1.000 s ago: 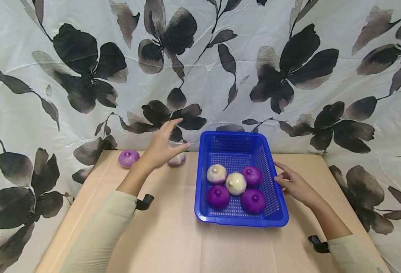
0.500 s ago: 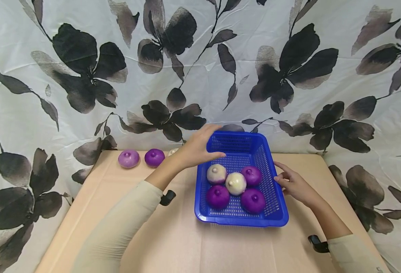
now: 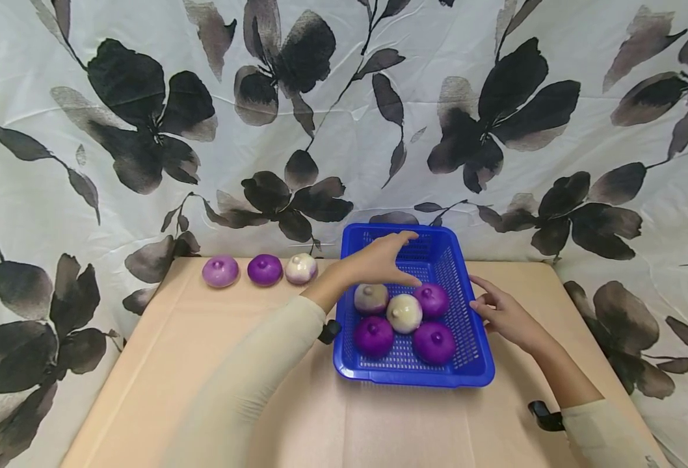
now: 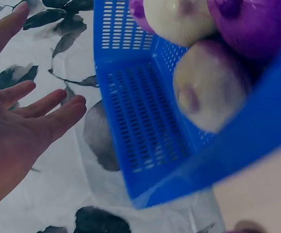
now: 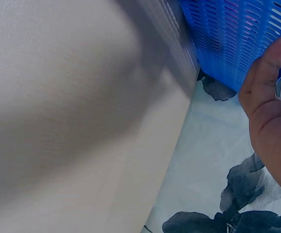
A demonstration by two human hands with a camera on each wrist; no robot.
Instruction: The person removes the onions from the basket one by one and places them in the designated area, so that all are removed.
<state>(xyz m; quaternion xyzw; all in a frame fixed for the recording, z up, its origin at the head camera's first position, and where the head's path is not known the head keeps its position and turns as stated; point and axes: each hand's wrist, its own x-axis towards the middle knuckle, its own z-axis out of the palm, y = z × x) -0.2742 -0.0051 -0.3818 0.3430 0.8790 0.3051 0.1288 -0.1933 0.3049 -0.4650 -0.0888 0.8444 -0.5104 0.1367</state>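
My left hand (image 3: 379, 260) hovers over the back left of a blue plastic basket (image 3: 414, 375), thumb and fingers spread, with nothing in its grasp. In the left wrist view the same hand (image 4: 28, 111) is beside the basket wall (image 4: 140, 116). Several onions sit inside: a white one (image 3: 404, 314) in the middle, a white-and-purple one (image 3: 370, 299) partly shaded by the hand, and purple ones (image 3: 434, 343) around them. My right hand (image 3: 508, 318) holds the basket's right rim; in the right wrist view its fingers (image 5: 272, 58) lie against the slotted side.
Three onions stand in a row at the table's back left: light purple (image 3: 221, 272), dark purple (image 3: 264, 270) and white-purple (image 3: 301, 268). A floral cloth (image 3: 379, 130) hangs right behind the beige table (image 3: 297, 403).
My left hand has moved right, from over the row of onions to above the basket, uncovering the dark purple and white-purple ones. The right hand and basket stay put.
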